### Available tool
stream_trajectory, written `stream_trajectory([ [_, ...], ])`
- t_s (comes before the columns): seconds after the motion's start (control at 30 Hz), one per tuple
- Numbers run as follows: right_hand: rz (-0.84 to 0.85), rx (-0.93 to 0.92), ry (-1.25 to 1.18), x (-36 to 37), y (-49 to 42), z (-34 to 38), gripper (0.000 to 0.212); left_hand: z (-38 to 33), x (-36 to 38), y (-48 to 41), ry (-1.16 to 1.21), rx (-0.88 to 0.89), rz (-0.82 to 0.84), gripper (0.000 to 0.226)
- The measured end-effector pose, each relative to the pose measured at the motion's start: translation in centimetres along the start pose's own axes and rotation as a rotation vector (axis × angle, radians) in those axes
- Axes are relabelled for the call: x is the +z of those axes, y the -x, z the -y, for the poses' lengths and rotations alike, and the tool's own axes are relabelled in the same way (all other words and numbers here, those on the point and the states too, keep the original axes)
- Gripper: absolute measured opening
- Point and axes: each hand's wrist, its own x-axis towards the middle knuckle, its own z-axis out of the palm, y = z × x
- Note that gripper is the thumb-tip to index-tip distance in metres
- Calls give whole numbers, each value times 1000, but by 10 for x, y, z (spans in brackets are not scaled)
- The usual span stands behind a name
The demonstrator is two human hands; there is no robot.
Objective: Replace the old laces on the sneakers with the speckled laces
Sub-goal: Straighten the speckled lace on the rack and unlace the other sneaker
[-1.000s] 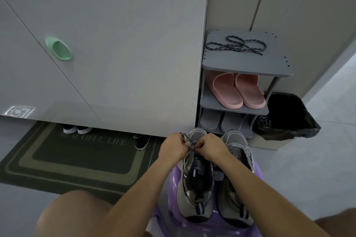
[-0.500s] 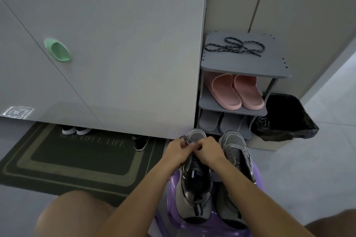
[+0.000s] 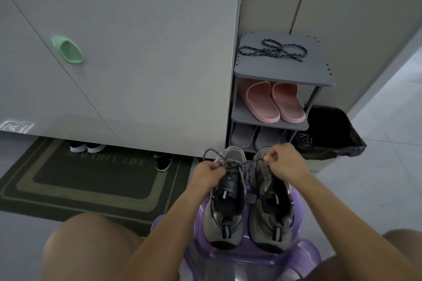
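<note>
A pair of grey sneakers stands on a purple stool [image 3: 306, 255] between the person's knees, toes toward twelve o'clock, the left sneaker [image 3: 225, 214] and the right sneaker [image 3: 271, 214] side by side. A speckled lace [image 3: 250, 162] stretches taut across the front of the left sneaker. The left hand [image 3: 211, 174], at nine o'clock of that shoe's tongue, pinches the lace with curled fingers, and a loop of it arches up just beyond the knuckles. The right hand [image 3: 286, 164], over the lacing of the right sneaker, pinches the other end between thumb and fingertips. At one o'clock from the shoes a grey shoe rack [image 3: 283, 76] carries a second speckled lace [image 3: 272, 51] coiled on its top shelf, with pink slippers [image 3: 276, 102] one shelf down. A black-lined bin [image 3: 342, 121] sits at three o'clock of the rack's foot, with a thin tangle [image 3: 304, 139], perhaps old laces, on its near rim. A dark doormat [image 3: 91, 180] lies at ten o'clock
</note>
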Motion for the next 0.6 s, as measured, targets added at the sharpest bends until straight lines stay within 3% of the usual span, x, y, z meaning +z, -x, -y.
stream_trajectory([
  [0.17, 35, 87, -2, -16, 14, -23, 18, -1, 4, 7, 53, 11, -22, 4],
  [0.27, 102, 74, 54, -10, 23, -13, 15, -1, 5, 11, 92, 17, -35, 21],
  [0.4, 20, -112, 43, 8, 16, 19, 13, -2, 4, 14, 46, 39, -37, 21],
  [0.5, 85, -190, 88, 31, 7, 48, 18, -5, 3, 14, -7, 44, -50, 9],
  [0.6, 169, -186, 204, 53, -2, 63, 21, -4, 2, 13, -65, 46, -68, 18],
])
